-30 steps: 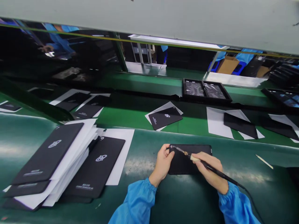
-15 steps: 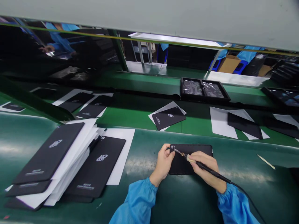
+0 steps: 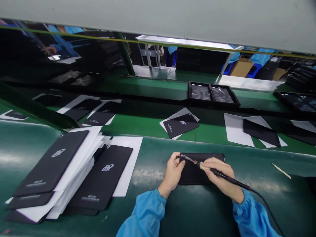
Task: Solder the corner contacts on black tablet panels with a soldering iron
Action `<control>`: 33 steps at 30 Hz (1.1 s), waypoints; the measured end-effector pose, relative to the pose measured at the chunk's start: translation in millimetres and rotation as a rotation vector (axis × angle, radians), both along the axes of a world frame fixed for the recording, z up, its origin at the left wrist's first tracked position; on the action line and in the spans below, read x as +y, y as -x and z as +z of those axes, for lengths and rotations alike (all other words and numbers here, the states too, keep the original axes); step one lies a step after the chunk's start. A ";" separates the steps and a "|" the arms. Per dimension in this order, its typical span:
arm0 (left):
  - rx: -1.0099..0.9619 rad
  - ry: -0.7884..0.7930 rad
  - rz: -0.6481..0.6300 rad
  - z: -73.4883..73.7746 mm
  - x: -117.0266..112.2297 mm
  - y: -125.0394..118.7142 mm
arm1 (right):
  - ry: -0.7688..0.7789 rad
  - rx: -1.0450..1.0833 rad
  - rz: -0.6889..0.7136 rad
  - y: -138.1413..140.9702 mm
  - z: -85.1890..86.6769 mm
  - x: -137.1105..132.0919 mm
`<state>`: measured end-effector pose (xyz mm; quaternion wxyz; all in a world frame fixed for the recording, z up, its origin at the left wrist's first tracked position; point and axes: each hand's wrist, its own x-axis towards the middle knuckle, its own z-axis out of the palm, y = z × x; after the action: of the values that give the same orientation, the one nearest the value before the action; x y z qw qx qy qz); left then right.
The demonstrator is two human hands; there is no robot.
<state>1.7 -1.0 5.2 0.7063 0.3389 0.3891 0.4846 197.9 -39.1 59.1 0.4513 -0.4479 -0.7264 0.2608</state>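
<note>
A black tablet back cover (image 3: 195, 171) lies flat on the green bench in front of me. My left hand (image 3: 172, 172) rests on its left edge, fingers curled against it and holding it in place. My right hand (image 3: 221, 179) grips a corded pen-like tool (image 3: 217, 172) like a pencil. The tool's metal tip touches the cover's top left corner, close to my left thumb. Both arms wear blue sleeves.
Stacks of black covers (image 3: 51, 164) between white sheets (image 3: 128, 164) lie at the left. Behind runs a green conveyor belt (image 3: 148, 120) carrying more covers (image 3: 181, 125) on paper. A black tray (image 3: 212, 95) sits beyond it. A thin white stick (image 3: 281, 170) lies at the right.
My hands have hardly moved; the tool tip stays at the cover's corner. The covers on the conveyor belt have shifted to the right.
</note>
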 end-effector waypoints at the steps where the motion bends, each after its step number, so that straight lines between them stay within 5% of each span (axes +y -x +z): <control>1: 0.001 0.000 0.000 0.6 -0.1 -0.1 | -0.001 0.002 -0.007 -0.9 2.2 0.5; 16: 0.008 0.021 -0.011 2.8 -0.9 0.4 | 0.057 -0.063 0.046 -5.7 6.5 20.9; 33: 0.004 0.021 -0.004 10.3 -1.5 -0.5 | 0.037 0.002 -0.053 2.5 -3.7 6.7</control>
<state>2.2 -2.5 15.6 0.7101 0.3331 0.3949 0.4785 195.4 -32.4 55.4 0.4505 -0.4748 -0.7090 0.2626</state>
